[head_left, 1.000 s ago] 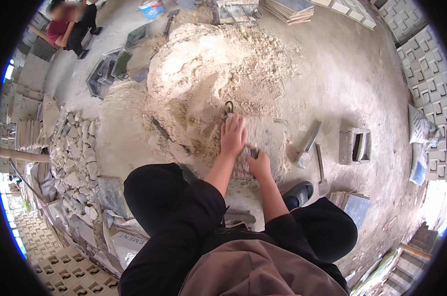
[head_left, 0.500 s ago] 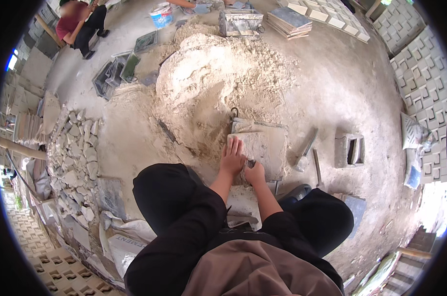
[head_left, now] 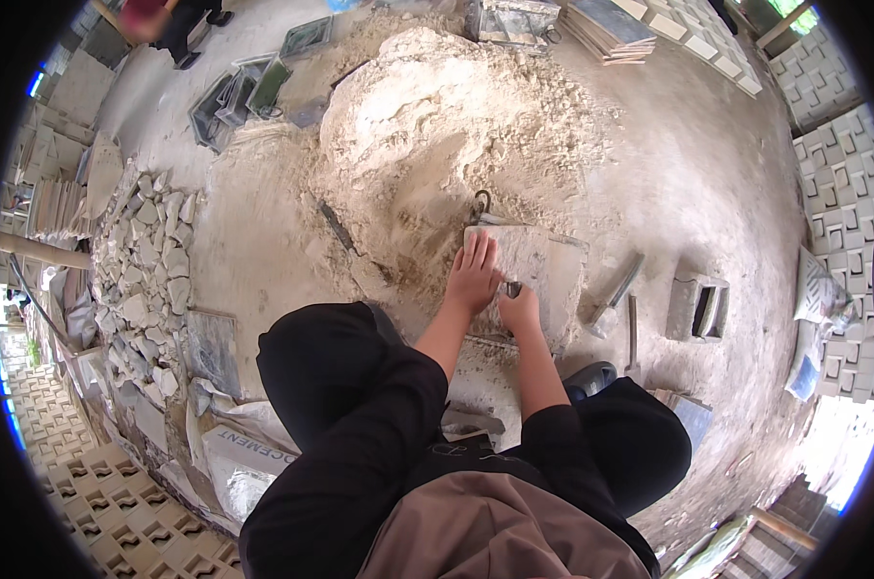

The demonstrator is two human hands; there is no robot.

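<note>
My left hand (head_left: 474, 275) lies with fingers stretched out on a flat, dusty grey rectangular slab (head_left: 538, 256) in front of me. Beside it, my right hand (head_left: 521, 311) is closed around a small tool (head_left: 512, 288) with a dark metal end; its blade or lower part is hidden, so its kind cannot be made out. Beyond the slab's far left corner stands a dark metal ring (head_left: 482, 200). A long bar edges the far side of the slab.
A big pale sand heap (head_left: 427, 96) rises beyond the slab. A hammer-like tool (head_left: 615, 294), a thin-handled tool (head_left: 633, 333) and a hollow block (head_left: 697, 307) lie right. Broken stones (head_left: 152, 275) are piled left. Metal moulds (head_left: 239, 96) and stacked boards (head_left: 606, 29) stand farther off.
Both hands have moved a little farther from me across the work, and the slab's far edge now sits closer to the bar. The whole view has also shifted.
</note>
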